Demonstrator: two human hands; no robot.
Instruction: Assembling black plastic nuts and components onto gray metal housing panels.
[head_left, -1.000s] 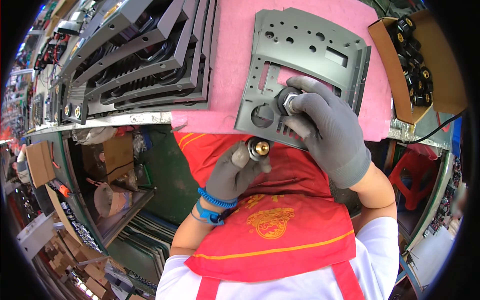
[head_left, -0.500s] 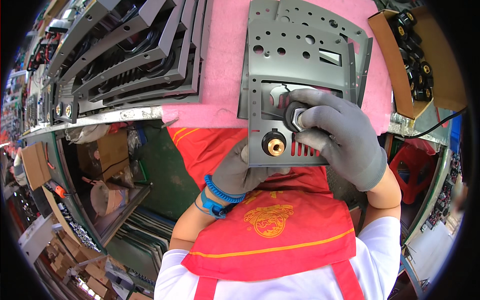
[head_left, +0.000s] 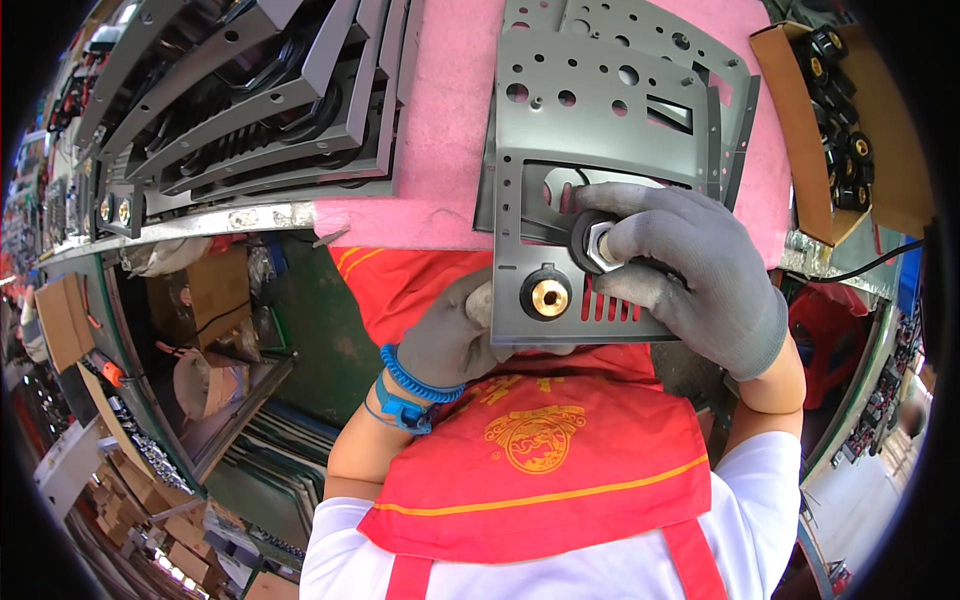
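A grey sheet-metal panel [head_left: 590,138] with round holes, a rectangular cutout and slots rests partly on the pink mat and juts past its near edge. My left hand [head_left: 445,332], in a grey glove, grips its lower left edge, some fingers hidden beneath. A black round socket with a brass centre [head_left: 546,293] sits in the panel's lower left hole. Up and to the right of it, my gloved right hand [head_left: 690,268] pinches a black round fitting with a silver hex nut [head_left: 598,242], just over the panel. The fitting's underside is hidden.
Similar perforated panels [head_left: 650,30] lie beneath and behind this one. Stacked grey metal housings [head_left: 300,110] stand on the left of the pink mat [head_left: 450,110]. At right, a cardboard box [head_left: 795,140] holds several black and brass sockets [head_left: 850,150].
The panel's near edge and my left hand have shifted slightly left in the view. My right hand still pinches the fitting, now held a little differently and slightly lower.
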